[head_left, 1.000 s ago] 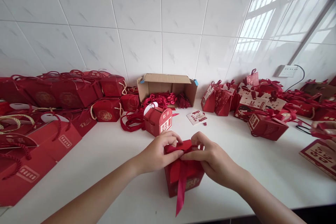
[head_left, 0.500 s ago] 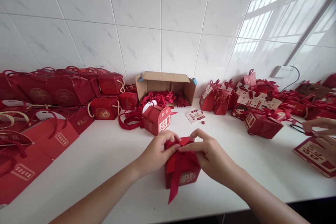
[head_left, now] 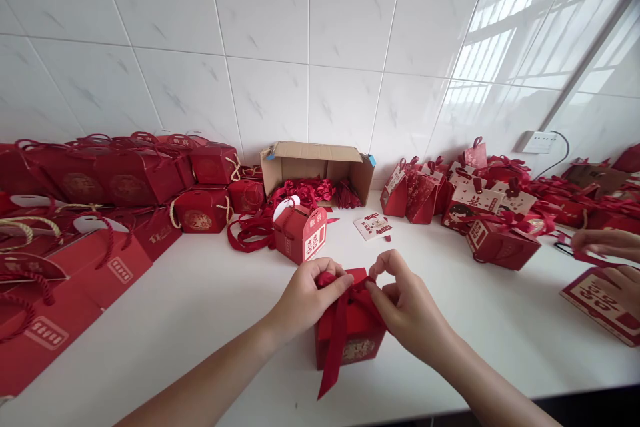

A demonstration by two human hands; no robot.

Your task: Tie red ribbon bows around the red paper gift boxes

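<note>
A red gift box (head_left: 353, 340) with a gold emblem stands on the white table in front of me. Across its top runs a red ribbon (head_left: 338, 347), gathered in a knot, with one long tail hanging down the front. My left hand (head_left: 315, 297) is closed, thumb and fingers pinching a loop of the ribbon on the left of the knot. On the other side, my right hand (head_left: 407, 300) pinches the ribbon between thumb and forefinger. Just behind the box sits a smaller red box (head_left: 295, 240) with a white label and a rounded top.
An open cardboard box (head_left: 315, 153) full of red ribbon stands against the tiled wall. Red gift bags (head_left: 75, 300) crowd the left; finished-looking boxes (head_left: 503, 247) cluster at right. A flat card (head_left: 370, 227) lies mid-table. Another person's hands (head_left: 613, 260) work at the right edge.
My right hand has drawn slightly away from my left, opening a gap between them over the knot. The other person's hands have shifted a little, and a strip of ribbon shows there.
</note>
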